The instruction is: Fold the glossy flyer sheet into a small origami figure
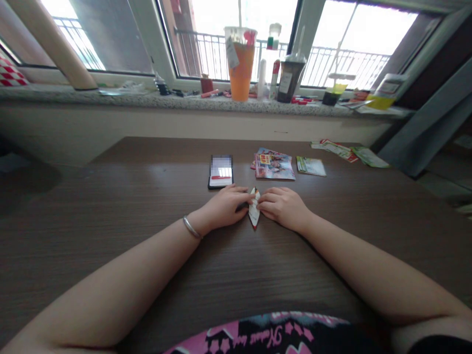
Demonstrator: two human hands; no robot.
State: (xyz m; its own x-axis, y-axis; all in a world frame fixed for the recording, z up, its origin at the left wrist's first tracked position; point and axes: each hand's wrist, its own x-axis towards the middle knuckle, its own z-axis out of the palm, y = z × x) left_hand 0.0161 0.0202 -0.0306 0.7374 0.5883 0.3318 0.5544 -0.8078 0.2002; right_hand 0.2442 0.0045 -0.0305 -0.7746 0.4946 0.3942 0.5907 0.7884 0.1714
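Observation:
A small folded piece of paper (254,212), white with red edges and narrow like a diamond, lies on the dark wooden table (110,211) between my hands. My left hand (224,206), with a silver bangle on its wrist, presses on the paper's left side with curled fingers. From the other side my right hand (283,207) pinches the paper's right edge. Both forearms rest on the table.
A phone (221,171) with a lit screen lies just beyond my left hand. Printed leaflets (274,165), a green card (310,166) and more papers (335,148) lie farther back. On the window sill stand an orange drink cup (241,64), a dark drink cup (289,76), bottles and pens.

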